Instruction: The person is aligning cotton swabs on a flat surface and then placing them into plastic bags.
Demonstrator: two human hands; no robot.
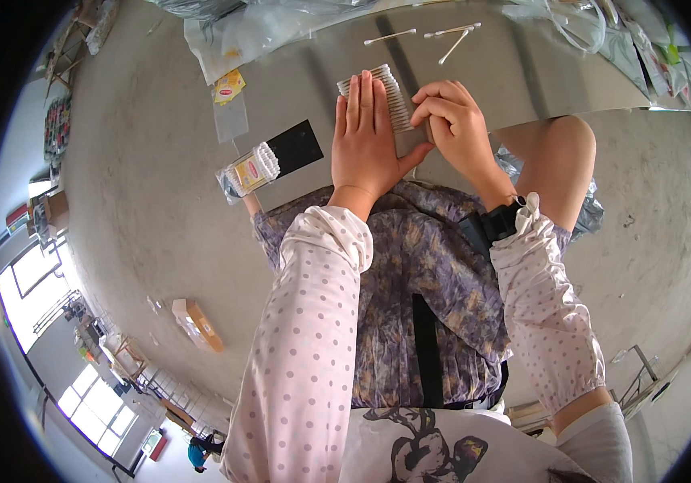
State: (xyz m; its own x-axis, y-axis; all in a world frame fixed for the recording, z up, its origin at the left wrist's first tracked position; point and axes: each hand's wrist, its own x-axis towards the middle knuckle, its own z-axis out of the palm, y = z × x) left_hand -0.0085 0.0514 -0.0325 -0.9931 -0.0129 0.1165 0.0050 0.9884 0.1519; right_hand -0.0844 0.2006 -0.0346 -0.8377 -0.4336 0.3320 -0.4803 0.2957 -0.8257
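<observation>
Squaring up a flat batch of cotton swabs by hand, my two cents

So the work's happening on the grey counter (494, 76), and my read is that the step in hand is evening up a flat batch. To do it well, I'd use the hard surface: press light and level from above, nudge from the side, and line up the tips without rolling anything. Too much palm and the sticks will probably skate or ride up on each other.

Hands next. The left hand (370, 157) is opened out flat, palm down, fingers straight, thumb stuck out to the side. It's lying over the batch, not gripping it. The right hand (456, 121) is half curled at the batch's right side, fingertips bunched close. Can't honestly tell if it's pinching a swab or just touching the ends; the fingers hide that spot.

The swab batch (398, 101) lies mid-counter, partly covered by the left fingers, with a neat row of white tips poking out on the right.

Smaller stuff: a filled packet (253, 169) off to the left, then a few loose swabs (390, 37) beyond the batch. I'd leave those strays well apart while straightening.
</observation>
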